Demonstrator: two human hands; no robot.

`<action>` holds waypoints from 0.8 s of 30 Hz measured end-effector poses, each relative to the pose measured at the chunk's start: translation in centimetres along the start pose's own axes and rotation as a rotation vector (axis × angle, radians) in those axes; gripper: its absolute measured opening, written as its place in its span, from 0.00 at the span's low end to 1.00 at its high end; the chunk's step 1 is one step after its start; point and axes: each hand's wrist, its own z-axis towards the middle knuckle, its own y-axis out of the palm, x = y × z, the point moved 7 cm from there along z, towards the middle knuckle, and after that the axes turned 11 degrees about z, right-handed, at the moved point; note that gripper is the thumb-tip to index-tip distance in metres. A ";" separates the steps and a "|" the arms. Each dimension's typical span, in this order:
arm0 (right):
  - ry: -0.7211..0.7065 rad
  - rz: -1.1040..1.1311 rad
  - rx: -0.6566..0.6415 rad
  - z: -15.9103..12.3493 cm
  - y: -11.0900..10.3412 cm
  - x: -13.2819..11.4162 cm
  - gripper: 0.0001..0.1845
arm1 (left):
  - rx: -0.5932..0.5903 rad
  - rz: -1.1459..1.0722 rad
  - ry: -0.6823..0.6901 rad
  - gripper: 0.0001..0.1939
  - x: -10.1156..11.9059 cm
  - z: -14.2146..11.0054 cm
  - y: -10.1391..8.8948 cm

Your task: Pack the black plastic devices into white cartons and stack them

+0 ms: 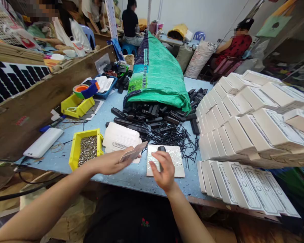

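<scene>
My left hand [114, 162] grips a thin brownish card [133, 152] by its edge, tilted above the table. Under it lie pale flat cardboard pieces [121, 135] with a printed outline. My right hand [164, 168] has its fingers curled over a small black plastic piece [161, 148], largely hidden by them. That piece is on a white board [176, 158] with a shiny, wrinkled surface at the table's front edge. Just behind the board lie a tangle of thin black sticks [164, 135] and a heap of black plastic cases [142, 113].
A yellow bin [74, 152] of small metal parts stands left, with another yellow bin [78, 106] behind. A white phone-like slab [43, 142] lies farther left. A green sack [162, 71] rests on the black cases. Stacked white boxes [233, 135] rise at right. Other people sit behind.
</scene>
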 end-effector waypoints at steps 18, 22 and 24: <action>0.701 0.811 -0.002 -3.2 4.1 4.6 0.20 | 0.042 -0.073 -0.055 0.22 0.5 -1.8 5.8; 0.566 0.812 -0.178 -2.6 5.0 3.2 0.24 | 0.216 -0.206 -0.212 0.49 0.8 -0.5 7.0; 0.525 0.768 -0.209 -2.5 4.7 2.6 0.21 | 0.258 -0.269 -0.266 0.54 0.9 0.0 7.3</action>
